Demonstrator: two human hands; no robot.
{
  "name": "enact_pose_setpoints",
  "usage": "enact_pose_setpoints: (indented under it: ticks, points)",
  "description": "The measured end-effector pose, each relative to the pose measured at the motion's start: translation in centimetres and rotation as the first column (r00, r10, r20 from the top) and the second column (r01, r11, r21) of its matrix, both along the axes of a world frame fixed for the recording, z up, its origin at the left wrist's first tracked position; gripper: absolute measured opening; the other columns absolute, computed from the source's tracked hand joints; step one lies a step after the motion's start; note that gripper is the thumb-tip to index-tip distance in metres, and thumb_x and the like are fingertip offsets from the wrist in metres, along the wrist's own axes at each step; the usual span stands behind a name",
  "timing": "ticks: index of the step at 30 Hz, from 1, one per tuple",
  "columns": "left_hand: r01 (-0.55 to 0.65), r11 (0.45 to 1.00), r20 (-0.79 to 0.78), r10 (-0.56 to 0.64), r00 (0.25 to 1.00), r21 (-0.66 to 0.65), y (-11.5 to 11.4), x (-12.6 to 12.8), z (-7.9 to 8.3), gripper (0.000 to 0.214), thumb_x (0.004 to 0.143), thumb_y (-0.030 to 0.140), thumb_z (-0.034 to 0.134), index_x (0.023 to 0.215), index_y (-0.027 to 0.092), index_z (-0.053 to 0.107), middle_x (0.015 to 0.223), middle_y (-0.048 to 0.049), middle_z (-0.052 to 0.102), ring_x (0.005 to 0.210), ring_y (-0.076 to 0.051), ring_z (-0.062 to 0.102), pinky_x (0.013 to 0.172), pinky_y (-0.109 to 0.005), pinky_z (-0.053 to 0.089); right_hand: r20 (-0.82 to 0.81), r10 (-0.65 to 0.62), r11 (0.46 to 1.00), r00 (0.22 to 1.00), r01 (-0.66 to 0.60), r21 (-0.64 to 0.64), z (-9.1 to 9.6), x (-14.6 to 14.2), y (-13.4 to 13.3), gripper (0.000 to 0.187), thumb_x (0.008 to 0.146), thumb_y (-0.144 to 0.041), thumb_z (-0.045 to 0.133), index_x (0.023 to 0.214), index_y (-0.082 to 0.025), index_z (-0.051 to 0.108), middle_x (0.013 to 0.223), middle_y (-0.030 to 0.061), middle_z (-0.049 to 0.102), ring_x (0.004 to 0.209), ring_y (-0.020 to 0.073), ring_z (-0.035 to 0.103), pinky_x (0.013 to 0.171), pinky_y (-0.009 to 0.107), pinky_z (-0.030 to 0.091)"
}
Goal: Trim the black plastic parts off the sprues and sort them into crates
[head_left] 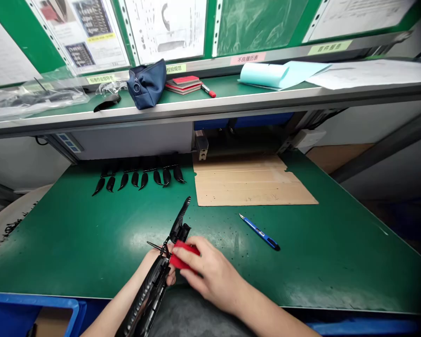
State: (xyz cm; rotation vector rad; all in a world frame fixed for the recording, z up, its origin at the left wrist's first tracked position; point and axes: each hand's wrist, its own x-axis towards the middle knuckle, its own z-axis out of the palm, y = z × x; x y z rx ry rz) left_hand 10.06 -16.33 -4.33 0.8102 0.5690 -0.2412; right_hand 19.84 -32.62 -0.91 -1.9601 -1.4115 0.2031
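Note:
At the near edge of the green table (91, 243), my left hand (157, 267) is wrapped round a long black plastic part (161, 276) with a ribbed, pointed tip that points away from me. My right hand (210, 274) pinches a small red block (182, 255) and presses it against the middle of that part. A row of several curved black plastic pieces (140, 178) lies at the back of the table. A blue utility knife (259, 231) lies on the mat just right of my hands.
A flat cardboard sheet (249, 182) covers the back middle of the table. The shelf above holds a navy pouch (147, 84), red pads (184, 84), a marker (208, 91) and papers (284, 75). A blue bin (28, 313) sits at the lower left.

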Motion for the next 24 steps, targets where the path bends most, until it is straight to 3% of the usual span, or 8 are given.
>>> enact_pose_setpoints:
  ticks: [2, 9, 12, 15, 18, 20, 22, 24]
  points:
    - [0.019, 1.000, -0.011, -0.019, 1.000, -0.005, 0.0, 0.3, 0.0, 0.039, 0.072, 0.048, 0.066, 0.054, 0.016, 0.052, 0.034, 0.0029, 0.044, 0.027, -0.011, 0.041, 0.038, -0.026, 0.035, -0.001, -0.064, 0.998, 0.998, 0.064, -0.005, -0.1, 0.4, 0.0, 0.038, 0.090, -0.025, 0.050, 0.129, -0.026, 0.050, 0.106, 0.0091, 0.051, 0.092, 0.0195, 0.053, 0.077, 0.034, 0.051]
    - [0.049, 0.998, -0.009, -0.050, 0.999, -0.039, 0.0, 1.6, -0.5, 0.043, 0.073, 0.049, 0.064, 0.051, 0.016, 0.048, 0.033, 0.0046, 0.039, 0.026, -0.010, 0.039, 0.037, -0.025, 0.035, -0.018, -0.072, 0.996, 0.997, 0.071, -0.052, 0.2, 1.7, -0.1, 0.037, 0.090, -0.024, 0.051, 0.127, -0.026, 0.052, 0.105, 0.0089, 0.050, 0.091, 0.0191, 0.053, 0.077, 0.033, 0.051]
    - [0.034, 0.998, -0.003, -0.034, 0.999, -0.048, -0.1, 2.1, -0.6, 0.035, 0.075, 0.046, 0.063, 0.059, 0.016, 0.052, 0.036, 0.0054, 0.041, 0.028, -0.009, 0.040, 0.039, -0.025, 0.036, -0.015, -0.034, 0.998, 0.999, 0.034, -0.055, 0.3, 1.9, -0.3, 0.039, 0.090, -0.024, 0.051, 0.129, -0.028, 0.050, 0.104, 0.0084, 0.050, 0.091, 0.0193, 0.052, 0.077, 0.033, 0.050]
    - [0.040, 0.998, -0.005, -0.040, 0.999, -0.058, -0.4, 2.5, -0.6, 0.035, 0.077, 0.046, 0.061, 0.060, 0.016, 0.053, 0.034, 0.0057, 0.039, 0.026, -0.009, 0.038, 0.039, -0.025, 0.035, -0.030, -0.095, 0.994, 0.995, 0.093, -0.057, 0.3, 2.4, -0.4, 0.035, 0.090, -0.023, 0.050, 0.125, -0.026, 0.053, 0.104, 0.0087, 0.050, 0.091, 0.0191, 0.052, 0.076, 0.033, 0.050]
    - [0.027, 0.998, 0.001, -0.027, 1.000, -0.053, -0.5, 2.8, -0.5, 0.032, 0.079, 0.044, 0.059, 0.065, 0.015, 0.055, 0.036, 0.0057, 0.040, 0.027, -0.009, 0.039, 0.039, -0.024, 0.035, -0.045, -0.005, 0.998, 0.999, 0.002, -0.070, -0.2, 3.9, -0.5, 0.037, 0.090, -0.025, 0.050, 0.127, -0.027, 0.053, 0.108, 0.0091, 0.051, 0.092, 0.0197, 0.052, 0.078, 0.034, 0.049]
    - [0.026, 0.998, 0.009, -0.025, 1.000, -0.050, -0.4, 3.0, -0.4, 0.027, 0.079, 0.041, 0.059, 0.072, 0.015, 0.057, 0.037, 0.0066, 0.041, 0.027, -0.009, 0.039, 0.039, -0.024, 0.035, -0.131, -0.093, 0.995, 0.987, 0.086, -0.056, -1.0, 5.3, -0.6, 0.037, 0.090, -0.027, 0.048, 0.127, -0.026, 0.052, 0.111, 0.0093, 0.052, 0.092, 0.0200, 0.053, 0.080, 0.035, 0.048]
    - [0.038, 0.998, 0.009, -0.037, 0.999, -0.047, -0.2, 3.2, -0.3, 0.028, 0.077, 0.043, 0.061, 0.081, 0.015, 0.059, 0.035, 0.0077, 0.040, 0.025, -0.010, 0.038, 0.036, -0.025, 0.034, -0.368, -0.252, 0.965, 0.895, 0.259, -0.032, -1.9, 6.1, -0.6, 0.034, 0.094, -0.030, 0.040, 0.125, -0.023, 0.052, 0.108, 0.0084, 0.055, 0.088, 0.0186, 0.056, 0.078, 0.034, 0.048]
    - [0.038, 0.999, 0.006, -0.038, 0.999, -0.032, 0.0, 3.3, -0.2, 0.031, 0.073, 0.044, 0.066, 0.085, 0.015, 0.059, 0.035, 0.0080, 0.042, 0.025, -0.011, 0.039, 0.035, -0.025, 0.035, -0.653, -0.249, 0.947, 0.715, 0.321, -0.010, -2.4, 5.8, -0.4, 0.035, 0.097, -0.034, 0.030, 0.124, -0.022, 0.049, 0.093, 0.0051, 0.059, 0.078, 0.0164, 0.057, 0.071, 0.031, 0.049]
